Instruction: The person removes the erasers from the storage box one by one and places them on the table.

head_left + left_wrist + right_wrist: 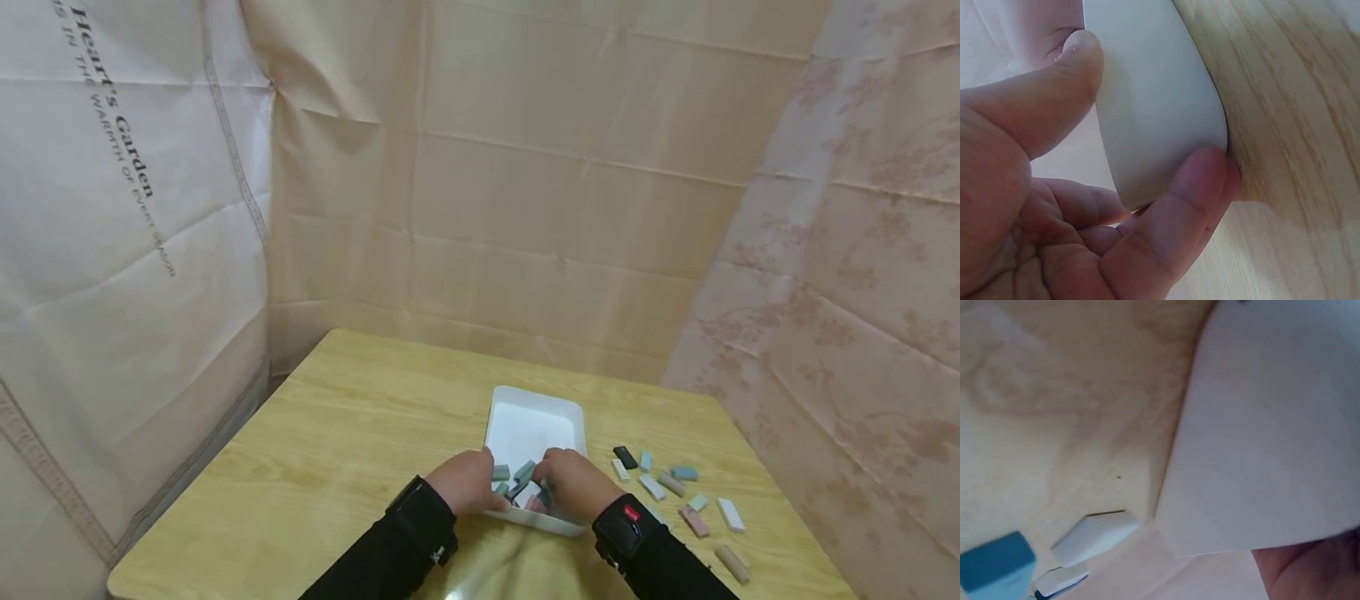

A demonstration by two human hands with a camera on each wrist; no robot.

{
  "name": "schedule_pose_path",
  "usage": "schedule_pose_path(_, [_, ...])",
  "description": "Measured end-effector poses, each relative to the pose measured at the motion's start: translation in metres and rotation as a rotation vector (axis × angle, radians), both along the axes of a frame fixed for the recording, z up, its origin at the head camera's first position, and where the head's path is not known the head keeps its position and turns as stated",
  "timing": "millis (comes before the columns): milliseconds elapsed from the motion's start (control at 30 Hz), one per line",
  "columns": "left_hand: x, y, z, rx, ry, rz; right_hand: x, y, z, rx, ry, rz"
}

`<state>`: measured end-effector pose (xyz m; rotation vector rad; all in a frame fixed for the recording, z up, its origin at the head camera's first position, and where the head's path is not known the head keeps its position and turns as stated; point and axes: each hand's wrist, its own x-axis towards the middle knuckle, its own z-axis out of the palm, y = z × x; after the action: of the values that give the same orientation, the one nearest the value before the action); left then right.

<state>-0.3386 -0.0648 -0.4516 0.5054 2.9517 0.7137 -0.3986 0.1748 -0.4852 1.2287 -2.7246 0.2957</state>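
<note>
A white rectangular tray (536,408) stands on the table, with small blocks (524,472) in grey-green, white and pink heaped at its near end. At the tray's near left corner is my left hand (467,482); in the left wrist view its thumb (1082,59) lies at the rim and its fingers (1172,219) wrap the outer wall, gripping the tray. My right hand (576,482) reaches over the right wall, fingers down among the blocks. Its fingertips are hidden, and I cannot tell if they pinch a block. The right wrist view is mostly tray wall (1266,437).
Right of the tray, several loose blocks lie scattered on the wooden table (390,400), among them a black block (625,457), a blue block (684,472), a pink block (694,522) and a tan block (732,563). Cloth curtains (525,183) hang behind and at both sides.
</note>
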Motion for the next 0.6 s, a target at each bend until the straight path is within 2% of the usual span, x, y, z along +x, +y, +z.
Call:
schedule_pose_path(167, [0.002, 0.003, 0.0, -0.01, -0.01, 0.0, 0.013, 0.008, 0.014, -0.024, -0.004, -0.061])
schedule_pose_path(300, [0.002, 0.002, 0.0, 0.005, -0.011, 0.003, 0.026, 0.023, 0.03, -0.065, 0.044, -0.111])
schedule_pose_path(400, [0.001, 0.002, 0.001, 0.01, -0.014, 0.006, 0.036, 0.039, 0.039, -0.116, 0.075, -0.181])
schedule_pose_path(600, [0.0, 0.001, 0.003, -0.01, -0.028, 0.013, 0.054, 0.073, 0.042, -0.113, -0.035, -0.463])
